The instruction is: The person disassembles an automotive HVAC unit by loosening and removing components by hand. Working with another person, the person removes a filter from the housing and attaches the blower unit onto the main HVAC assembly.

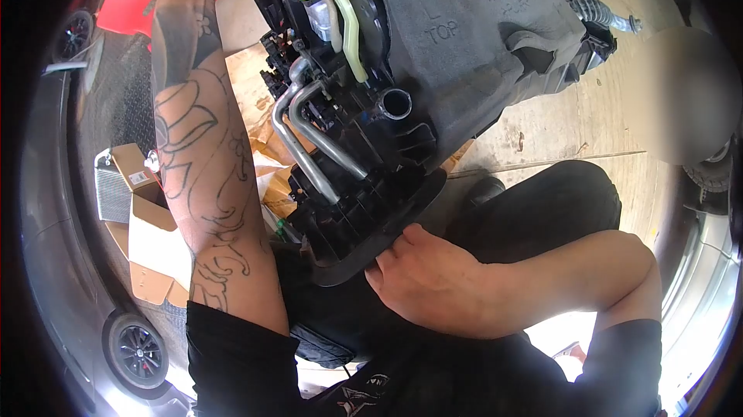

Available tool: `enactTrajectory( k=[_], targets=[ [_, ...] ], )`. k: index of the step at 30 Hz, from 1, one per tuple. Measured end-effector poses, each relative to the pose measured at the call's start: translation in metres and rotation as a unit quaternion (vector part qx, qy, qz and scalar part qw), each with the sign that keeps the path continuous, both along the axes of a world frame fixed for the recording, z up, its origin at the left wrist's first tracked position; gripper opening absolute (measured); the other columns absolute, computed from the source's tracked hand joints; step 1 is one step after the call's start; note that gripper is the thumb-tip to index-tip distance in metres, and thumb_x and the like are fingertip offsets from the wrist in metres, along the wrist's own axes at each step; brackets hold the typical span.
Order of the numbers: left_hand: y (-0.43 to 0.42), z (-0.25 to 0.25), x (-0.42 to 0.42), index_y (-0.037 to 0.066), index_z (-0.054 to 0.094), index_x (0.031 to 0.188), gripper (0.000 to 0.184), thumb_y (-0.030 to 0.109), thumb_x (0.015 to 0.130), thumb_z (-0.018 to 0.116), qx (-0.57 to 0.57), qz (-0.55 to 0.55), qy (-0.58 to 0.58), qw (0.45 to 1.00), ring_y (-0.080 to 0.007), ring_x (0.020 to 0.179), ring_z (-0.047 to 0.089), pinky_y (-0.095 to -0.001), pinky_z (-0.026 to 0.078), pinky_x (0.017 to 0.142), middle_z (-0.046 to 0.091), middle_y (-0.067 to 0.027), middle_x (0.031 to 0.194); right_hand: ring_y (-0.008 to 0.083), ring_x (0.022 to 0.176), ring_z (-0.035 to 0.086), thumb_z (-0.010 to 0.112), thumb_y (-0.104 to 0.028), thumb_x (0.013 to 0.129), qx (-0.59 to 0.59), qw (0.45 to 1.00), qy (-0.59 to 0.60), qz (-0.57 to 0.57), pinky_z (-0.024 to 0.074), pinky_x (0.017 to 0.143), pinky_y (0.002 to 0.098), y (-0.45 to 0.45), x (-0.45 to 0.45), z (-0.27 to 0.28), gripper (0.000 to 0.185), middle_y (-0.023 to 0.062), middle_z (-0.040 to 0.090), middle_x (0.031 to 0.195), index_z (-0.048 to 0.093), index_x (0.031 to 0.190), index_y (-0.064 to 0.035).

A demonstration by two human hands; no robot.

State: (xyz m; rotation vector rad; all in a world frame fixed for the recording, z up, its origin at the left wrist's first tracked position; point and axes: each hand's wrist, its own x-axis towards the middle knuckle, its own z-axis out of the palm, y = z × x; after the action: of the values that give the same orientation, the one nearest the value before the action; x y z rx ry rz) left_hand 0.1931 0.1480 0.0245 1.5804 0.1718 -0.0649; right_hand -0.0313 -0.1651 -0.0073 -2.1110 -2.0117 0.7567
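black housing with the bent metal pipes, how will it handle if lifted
The black housing will probably stay stiff, given its ribbed, moulded-looking shell. It may feel bulky and awkward, being far larger than the right hand at its lower edge. The metal pipes look rigid but may snag, since they run exposed along the outside.

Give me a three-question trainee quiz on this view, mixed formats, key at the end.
1. Count: how many bent silver metal pipes stand out from the ribbed black plastic housing?
2. Fill in the blank: the ____ hand touches the housing's curved lower rim.
3. True or false: the molded word on the broad, dark grey cover reads BOTTOM.

Key:
1. Two.
2. Right; the right hand is there.
3. False; it reads TOP.
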Motion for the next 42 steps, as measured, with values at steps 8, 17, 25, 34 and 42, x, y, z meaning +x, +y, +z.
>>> enactTrajectory(
  k=[8,17,25,34,42],
  targets=[
    [0.003,0.001,0.0,0.01,0.073,0.109,0.037,0.042,0.092,0.076,-0.012,-0.031,-0.001,0.999,-0.0116,0.082,0.071,-0.0258,0.057,0.073,0.076,-0.0013,0.098,0.0296,0.103,0.068,0.057,-0.014,0.095,-0.058,0.998,0.017,0.016,0.0495,0.093,0.0406,0.004,0.002,0.005,0.028,0.0161,0.071,0.103,0.068,0.115,0.0027],
    [0.003,-0.024,0.017,0.007,0.072,0.112,0.04,0.041,0.093,0.075,-0.279,-0.23,0.012,0.932,-0.0118,0.078,0.072,-0.025,0.058,0.069,0.077,-0.0029,0.095,0.0243,0.097,0.068,0.066,-0.018,0.089,-0.016,0.999,0.006,-0.037,0.0463,0.089,0.0407,0.004,-0.01,-0.004,0.021,0.0083,0.072,0.1,0.074,0.103,-0.0046],
    [-0.007,-0.015,0.01,0.01,0.071,0.103,0.035,0.042,0.093,0.074,0.035,0.026,-0.039,0.998,-0.0072,0.06,0.066,-0.0204,0.051,0.051,0.073,0.0021,0.081,0.0265,0.103,0.067,0.07,-0.019,0.087,-0.05,0.999,-0.009,-0.001,0.0445,0.095,0.044,0.006,-0.007,0.0,0.027,0.0097,0.072,0.107,0.076,0.109,-0.0061],
    [0.053,-0.026,0.025,0.002,0.056,0.145,0.09,0.056,0.079,0.085,0.009,0.017,0.033,0.999,-0.0269,0.133,0.057,-0.0405,0.045,0.112,0.06,-0.0158,0.144,0.0256,0.104,0.068,0.071,-0.023,0.088,-0.102,0.994,-0.015,0.032,0.0463,0.092,0.0429,0.011,-0.001,0.013,0.029,0.0078,0.073,0.108,0.077,0.112,-0.0079],
    [0.023,-0.014,0.01,0.004,0.062,0.137,0.066,0.042,0.088,0.081,-0.04,0.01,0.035,0.999,-0.0199,0.112,0.068,-0.0335,0.053,0.1,0.069,-0.008,0.128,0.0259,0.089,0.068,0.061,-0.018,0.09,-0.066,0.997,-0.017,0.044,0.0468,0.081,0.0394,0.009,-0.003,0.003,0.026,0.0099,0.071,0.093,0.071,0.107,-0.0015]
  ],
)
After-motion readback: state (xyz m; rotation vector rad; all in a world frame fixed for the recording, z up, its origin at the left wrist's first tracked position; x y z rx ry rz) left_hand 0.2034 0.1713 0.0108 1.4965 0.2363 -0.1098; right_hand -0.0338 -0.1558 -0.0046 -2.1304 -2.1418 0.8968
